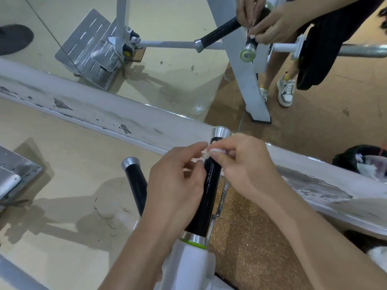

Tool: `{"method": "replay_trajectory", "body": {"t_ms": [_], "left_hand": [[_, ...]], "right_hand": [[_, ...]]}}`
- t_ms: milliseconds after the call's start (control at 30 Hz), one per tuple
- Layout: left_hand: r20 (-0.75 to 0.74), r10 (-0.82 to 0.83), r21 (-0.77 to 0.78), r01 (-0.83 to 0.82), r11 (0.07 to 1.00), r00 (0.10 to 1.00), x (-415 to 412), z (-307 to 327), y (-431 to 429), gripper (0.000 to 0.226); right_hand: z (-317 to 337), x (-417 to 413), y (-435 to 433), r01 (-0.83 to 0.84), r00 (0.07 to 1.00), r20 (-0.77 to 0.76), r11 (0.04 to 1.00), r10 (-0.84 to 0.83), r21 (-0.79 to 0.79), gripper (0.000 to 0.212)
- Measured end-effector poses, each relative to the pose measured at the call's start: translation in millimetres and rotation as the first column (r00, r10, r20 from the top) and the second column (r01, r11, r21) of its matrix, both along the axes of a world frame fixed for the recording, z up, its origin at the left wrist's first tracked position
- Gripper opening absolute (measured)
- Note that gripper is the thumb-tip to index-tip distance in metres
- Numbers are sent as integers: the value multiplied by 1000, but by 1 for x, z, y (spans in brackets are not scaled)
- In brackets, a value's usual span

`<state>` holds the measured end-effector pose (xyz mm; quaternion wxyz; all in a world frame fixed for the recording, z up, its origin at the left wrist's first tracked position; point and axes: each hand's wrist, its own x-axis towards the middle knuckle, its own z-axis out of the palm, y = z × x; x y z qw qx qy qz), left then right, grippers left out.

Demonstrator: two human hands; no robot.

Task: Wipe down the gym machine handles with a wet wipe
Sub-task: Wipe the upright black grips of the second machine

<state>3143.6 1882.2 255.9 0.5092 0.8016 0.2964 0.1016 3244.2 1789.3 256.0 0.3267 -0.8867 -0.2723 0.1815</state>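
Pinching a small wad of wet wipe (211,152) between both sets of fingertips, you held it against the upper end of the black handle (207,189), just below its silver end cap (221,132). Your left hand (178,185) sat on the handle's left side, thumb and forefinger nipped on the wipe, other fingers curled loosely. Your right hand (247,166) came in from the right, thumb and forefinger closed on the same wad. The handle ran up from a green-ringed collar (193,240) on the white frame (188,266). A second black handle (135,181) stood just left. The mirror (146,65) above the scuffed white ledge (100,114) showed the reflection.
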Motion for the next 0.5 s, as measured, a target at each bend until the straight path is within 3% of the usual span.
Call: {"method": "replay_trajectory", "body": {"t_ms": [133,233,367,500], "left_hand": [[-20,-120,155,122,980,993,17,-1,-6,11],[-107,-96,318,125,940,990,29,-2,-11,22],[-51,-37,395,54,917,998,43,-11,-7,15],[-15,-28,345,31,938,1000,61,-22,1,8]], "right_hand": [[-3,10,-10,189,942,-319,947,-101,258,33],[-10,5,-19,349,882,-444,854,-161,385,38],[-23,-10,-24,359,897,-395,846,-197,395,39],[-29,-17,-24,355,920,-305,855,-247,379,41]]}}
